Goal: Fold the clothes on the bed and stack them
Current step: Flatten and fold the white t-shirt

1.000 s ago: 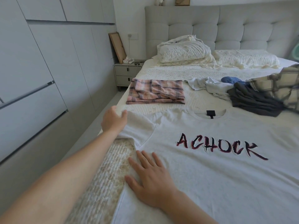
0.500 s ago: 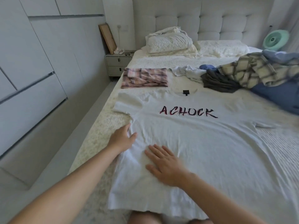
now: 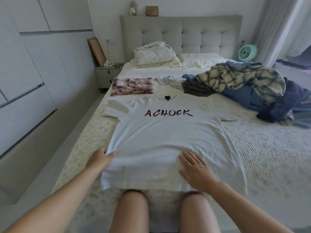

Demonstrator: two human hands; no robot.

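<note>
Left hand [image 3: 99,158] fingers pinch T-shirt [image 3: 159,140] edge; right hand [image 3: 196,170] flat, fingers spread; clothes pile [image 3: 244,84] beyond

I've got two bare forearms in view, no sleeves; left hand [image 3: 100,159] and right hand [image 3: 196,170] wear no rings; bare knees [image 3: 133,204] below.

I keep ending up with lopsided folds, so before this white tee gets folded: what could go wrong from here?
1. Wrinkles fan out across the white T-shirt near the left hand, which grips its side edge; they could get folded in.
2. The hem hangs over the bed's edge by the right hand, so the shirt may slide off.
3. The unfolded pile lies close to the shirt's right sleeve and might get in the way.
</note>
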